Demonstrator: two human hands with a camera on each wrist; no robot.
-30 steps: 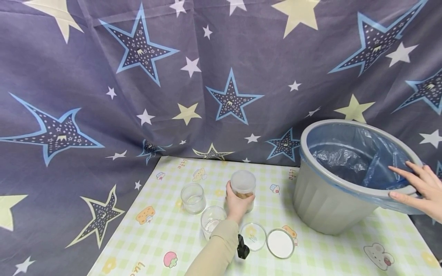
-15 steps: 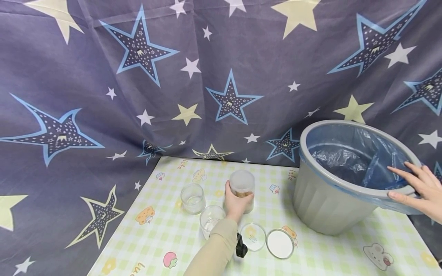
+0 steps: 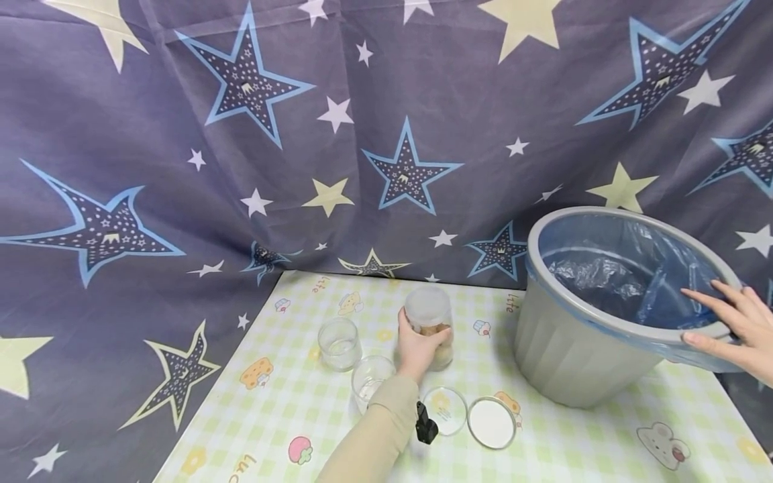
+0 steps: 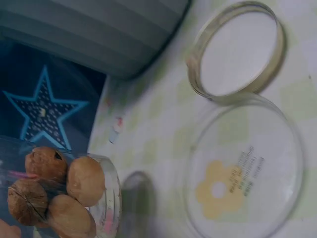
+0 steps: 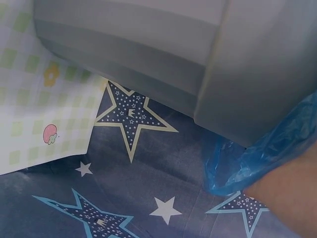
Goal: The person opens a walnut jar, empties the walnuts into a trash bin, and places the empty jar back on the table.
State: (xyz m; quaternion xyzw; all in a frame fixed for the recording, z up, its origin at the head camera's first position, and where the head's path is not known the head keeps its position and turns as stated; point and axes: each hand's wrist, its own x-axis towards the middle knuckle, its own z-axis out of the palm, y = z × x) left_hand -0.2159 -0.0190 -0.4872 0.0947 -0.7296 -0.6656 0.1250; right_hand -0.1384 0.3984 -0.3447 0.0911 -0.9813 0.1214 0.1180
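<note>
One clear walnut-filled jar [image 3: 430, 327]

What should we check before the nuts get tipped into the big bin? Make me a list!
1. Left hand grips the jar of nuts: ok.
2. Jar is clear of the tablecloth: ok, the left wrist view shows its shadow apart from its base.
3. Jar's lid is off: not ok, a whitish lid seems to cover it.
4. Right hand steadies the bin at its rim: ok.
5. Bin has a blue liner: ok.
6. Empty jars stand out of the way: ok.
</note>
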